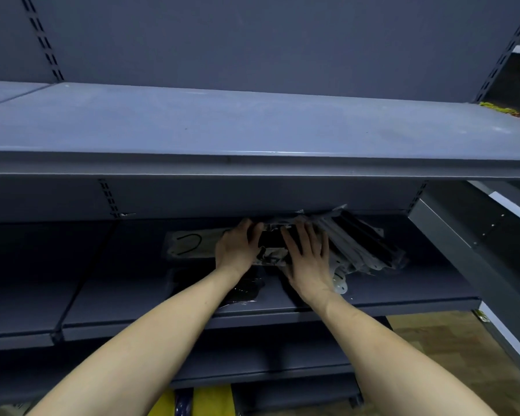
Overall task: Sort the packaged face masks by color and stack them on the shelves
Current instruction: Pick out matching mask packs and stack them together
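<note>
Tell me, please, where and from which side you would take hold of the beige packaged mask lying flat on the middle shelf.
Probably the near long edge of the beige packaged mask, coming from the front. It lies flat on the middle shelf, left of the left hand, so fingers must slide under that edge.

Your shelves (252,130) are blue-grey. The far-left mask pack (189,243) is beige with black loops; the right pile (357,244) mixes black and white.

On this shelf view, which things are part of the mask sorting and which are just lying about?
Job:
left hand and right hand, both on the mask pile
beige mask pack, lying flat to the left
dark mask pack, near the front edge
middle shelf

Lying about:
yellow items, bottom
colourful items, upper right
</note>
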Demonstrator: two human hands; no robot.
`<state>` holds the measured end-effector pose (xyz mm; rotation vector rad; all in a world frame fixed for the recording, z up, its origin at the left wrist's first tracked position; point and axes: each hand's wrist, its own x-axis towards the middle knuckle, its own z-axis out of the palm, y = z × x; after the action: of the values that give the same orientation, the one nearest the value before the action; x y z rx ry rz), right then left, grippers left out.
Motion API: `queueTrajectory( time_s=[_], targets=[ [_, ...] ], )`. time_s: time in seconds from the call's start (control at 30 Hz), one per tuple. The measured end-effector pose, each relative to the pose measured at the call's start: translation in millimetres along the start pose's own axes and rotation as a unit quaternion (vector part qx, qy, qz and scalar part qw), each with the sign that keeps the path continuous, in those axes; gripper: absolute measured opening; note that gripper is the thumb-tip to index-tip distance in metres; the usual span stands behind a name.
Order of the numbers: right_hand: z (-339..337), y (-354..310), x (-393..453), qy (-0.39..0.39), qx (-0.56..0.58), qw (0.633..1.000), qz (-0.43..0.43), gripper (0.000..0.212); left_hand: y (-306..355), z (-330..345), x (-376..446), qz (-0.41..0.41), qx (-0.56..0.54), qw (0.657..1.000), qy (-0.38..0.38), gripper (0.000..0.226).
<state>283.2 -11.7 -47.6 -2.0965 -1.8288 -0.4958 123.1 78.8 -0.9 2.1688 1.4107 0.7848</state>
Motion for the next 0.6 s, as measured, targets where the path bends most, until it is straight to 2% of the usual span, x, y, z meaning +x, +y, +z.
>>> queueTrajectory(
  time_s=[0.13,0.27,0.4,0.5,0.53,0.6],
  targets=[
    [7.9,-11.1,8.3,-0.031,0.012,0.999,0.026,0.089,-15.4,-5.3,-0.3,0.002,0.012,1.0,0.004,0.029],
    [10.2,-26.1,13.2,-0.048,0.035,0.998,-0.001,0.077,-35.1,-15.3,-3.0,0.008,0.029,0.999,0.014,0.025],
    [14.2,-48.5,11.4,-0.099,0.027,0.992,-0.075,0.067,-57.5,-28.5,-10.2,-0.008,0.152,0.988,0.036,0.031],
    [16.0,-68.3,8.0,-0.139,0.066,0.981,-0.121,0.05,-70.2,-31.4,-16.7,-0.01,0.242,0.97,-0.007,0.037],
    [17.8,-74.2,6.3,-0.154,0.079,0.977,-0.126,0.05,-73.1,-31.3,-20.4,0.0,0.249,0.968,-0.021,0.036],
    [21.3,-83.5,2.1,-0.178,0.104,0.971,-0.122,0.067,-77.5,-29.6,-30.8,0.03,0.239,0.97,-0.036,0.038]
  ],
)
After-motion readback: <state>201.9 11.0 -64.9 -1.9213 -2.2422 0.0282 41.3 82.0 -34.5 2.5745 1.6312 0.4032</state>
